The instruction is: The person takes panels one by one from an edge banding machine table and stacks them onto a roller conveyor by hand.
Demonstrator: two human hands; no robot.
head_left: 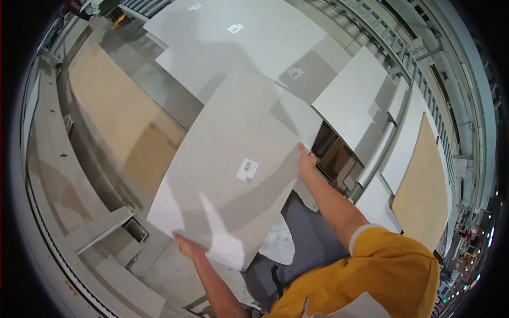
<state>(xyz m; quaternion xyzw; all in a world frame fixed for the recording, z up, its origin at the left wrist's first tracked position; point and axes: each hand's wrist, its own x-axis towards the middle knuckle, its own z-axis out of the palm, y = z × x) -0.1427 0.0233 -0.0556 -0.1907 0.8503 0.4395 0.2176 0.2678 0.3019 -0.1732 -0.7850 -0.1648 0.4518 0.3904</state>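
A large white panel with a printed label on its face is held tilted in front of my body. My left hand is closed on its near left edge, with the fingers partly hidden by the board. On the right edge, my right hand grips the same panel, thumb on the upper face. Beyond its far end lie more white panels with small labels, and the held panel overlaps them in view.
To the left is a long tan board. White panels and another tan board lie to the right, by a roller conveyor. A metal frame stands at lower left. Dark gaps show beside my right hand.
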